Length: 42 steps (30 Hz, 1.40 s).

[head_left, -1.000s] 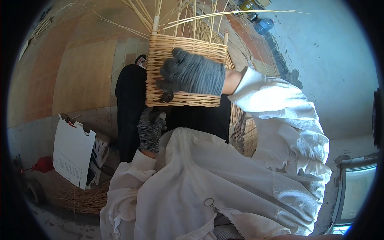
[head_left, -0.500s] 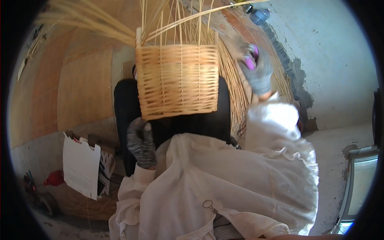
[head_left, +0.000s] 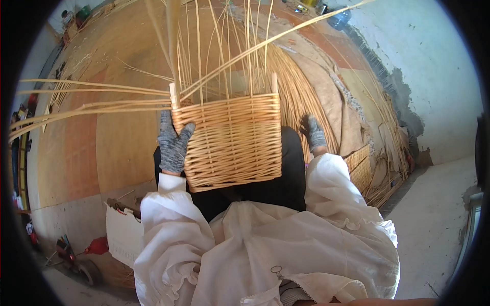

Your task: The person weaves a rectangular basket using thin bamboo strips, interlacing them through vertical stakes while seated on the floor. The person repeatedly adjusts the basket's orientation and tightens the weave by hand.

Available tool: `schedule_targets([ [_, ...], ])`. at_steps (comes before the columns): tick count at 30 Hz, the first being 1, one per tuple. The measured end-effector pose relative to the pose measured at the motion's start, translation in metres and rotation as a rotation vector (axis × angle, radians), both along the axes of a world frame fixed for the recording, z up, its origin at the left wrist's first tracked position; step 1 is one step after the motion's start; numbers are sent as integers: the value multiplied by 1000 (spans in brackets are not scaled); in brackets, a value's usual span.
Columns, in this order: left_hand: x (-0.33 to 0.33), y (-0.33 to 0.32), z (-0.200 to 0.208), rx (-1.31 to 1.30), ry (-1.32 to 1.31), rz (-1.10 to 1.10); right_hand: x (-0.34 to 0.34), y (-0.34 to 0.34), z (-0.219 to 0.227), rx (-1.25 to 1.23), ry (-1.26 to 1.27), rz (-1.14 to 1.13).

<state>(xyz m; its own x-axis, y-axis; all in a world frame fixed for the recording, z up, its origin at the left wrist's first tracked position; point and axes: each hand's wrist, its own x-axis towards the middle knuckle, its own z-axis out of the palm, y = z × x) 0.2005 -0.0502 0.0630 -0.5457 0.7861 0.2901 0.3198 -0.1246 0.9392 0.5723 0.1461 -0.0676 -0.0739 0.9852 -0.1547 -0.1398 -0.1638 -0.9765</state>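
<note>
A half-woven wicker basket (head_left: 232,140) rests upright on my lap, with long loose canes (head_left: 97,107) rising and fanning out from its top edge. My gloved left hand (head_left: 174,143) grips its left side, thumb on the front face and fingers at the corner near a short stout stake (head_left: 173,95). To the right of the basket, apart from it, my gloved right hand (head_left: 314,131) is held with fingers stretched and nothing visible in it. A sliver of purple (head_left: 306,166) shows beside my right wrist; the rest is hidden.
A long bundle of canes (head_left: 291,76) lies on the floor beyond and right of the basket, alongside brown cloth (head_left: 326,94). A woven panel (head_left: 360,168) sits at the right. White cardboard (head_left: 122,232) and a small wheel (head_left: 89,272) are at lower left.
My left hand has moved up from the basket's lower corner to its left side. My right hand has come down and no longer shows the purple-handled tool. The basket sits lower in view.
</note>
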Motion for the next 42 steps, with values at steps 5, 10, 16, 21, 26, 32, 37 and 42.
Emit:
schedule_targets([
  [5,4,23,-12,80,-68,-41,-115,-70,177,735,-412,-45],
  [10,-21,48,-2,-55,-139,-190,-207,-9,194,95,58,363],
  [16,-25,43,-54,70,-128,-108,-297,34,233,268,102,576],
  [21,-17,30,-36,-61,-93,-114,-375,81,199,1308,-1916,907],
  [26,-18,-1,-16,-96,85,170,-361,4,185,1494,-1189,430],
  [32,-47,-13,-11,-111,499,44,-273,-106,213,999,-640,681],
  [37,-77,50,-35,-307,1083,-257,-335,-158,223,1530,-1326,569],
  [42,-95,20,7,-534,1018,-215,-299,-104,191,700,-465,681],
])
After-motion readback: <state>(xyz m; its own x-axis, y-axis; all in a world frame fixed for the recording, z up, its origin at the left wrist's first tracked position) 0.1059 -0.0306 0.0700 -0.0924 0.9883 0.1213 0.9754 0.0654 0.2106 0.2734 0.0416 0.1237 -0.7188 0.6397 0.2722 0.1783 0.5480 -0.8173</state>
